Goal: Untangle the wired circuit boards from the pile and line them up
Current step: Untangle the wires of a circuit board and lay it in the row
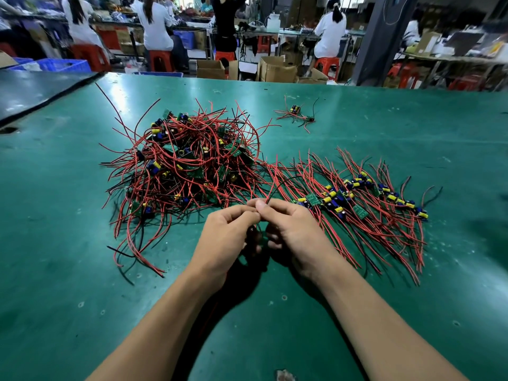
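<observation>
Left hand: your left hand [225, 237] curls its fingers and pinches thin wires at its fingertips, above the green table [82, 270].
Right hand: your right hand [291, 229] meets it thumb to thumb and pinches the same held wires [272, 192], red and black, which rise away from you.
Pile: the tangled pile [187, 166] of boards and red wires lies just beyond your left hand.
Row: the lined-up boards [365, 199] lie side by side to your right, their wires reaching the pile's edge.
Stray cluster: a small cluster [297, 114] sits well apart, farther back.
</observation>
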A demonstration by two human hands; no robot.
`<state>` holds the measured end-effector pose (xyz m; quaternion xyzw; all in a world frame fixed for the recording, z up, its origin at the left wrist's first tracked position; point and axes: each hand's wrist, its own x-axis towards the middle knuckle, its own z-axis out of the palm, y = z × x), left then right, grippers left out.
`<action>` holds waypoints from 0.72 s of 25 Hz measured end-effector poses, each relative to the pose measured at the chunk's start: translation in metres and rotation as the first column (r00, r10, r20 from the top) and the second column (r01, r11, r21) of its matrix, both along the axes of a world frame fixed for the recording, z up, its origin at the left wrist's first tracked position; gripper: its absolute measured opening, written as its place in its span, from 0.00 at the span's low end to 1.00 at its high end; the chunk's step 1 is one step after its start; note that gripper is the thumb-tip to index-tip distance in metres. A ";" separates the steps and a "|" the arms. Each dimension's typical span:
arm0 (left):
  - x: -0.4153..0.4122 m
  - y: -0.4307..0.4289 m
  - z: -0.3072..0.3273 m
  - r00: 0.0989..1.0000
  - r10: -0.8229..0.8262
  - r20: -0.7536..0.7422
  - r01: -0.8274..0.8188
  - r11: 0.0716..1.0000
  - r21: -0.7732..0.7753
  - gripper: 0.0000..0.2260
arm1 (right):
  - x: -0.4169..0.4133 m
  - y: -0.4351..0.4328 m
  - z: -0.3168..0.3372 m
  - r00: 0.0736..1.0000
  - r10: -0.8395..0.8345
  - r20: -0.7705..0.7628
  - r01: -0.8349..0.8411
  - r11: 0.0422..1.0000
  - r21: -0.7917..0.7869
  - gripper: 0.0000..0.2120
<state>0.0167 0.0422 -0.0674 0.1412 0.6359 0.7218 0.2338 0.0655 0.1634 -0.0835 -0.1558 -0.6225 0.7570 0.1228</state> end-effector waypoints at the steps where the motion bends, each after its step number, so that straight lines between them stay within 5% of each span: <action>1: -0.001 -0.001 0.001 1.000 -0.011 0.026 0.011 1.000 0.001 0.08 | 0.000 0.001 0.001 1.000 -0.012 -0.020 0.011 1.000 -0.022 0.06; 10: 0.001 -0.001 0.002 1.000 -0.008 0.019 0.008 1.000 -0.013 0.06 | -0.004 0.028 0.003 0.929 -0.368 -0.049 0.370 0.928 0.034 0.09; 18: 0.003 0.000 0.004 0.998 -0.066 -0.022 0.065 0.997 -0.048 0.09 | -0.004 0.038 0.006 0.902 -0.432 -0.017 0.432 0.901 0.024 0.10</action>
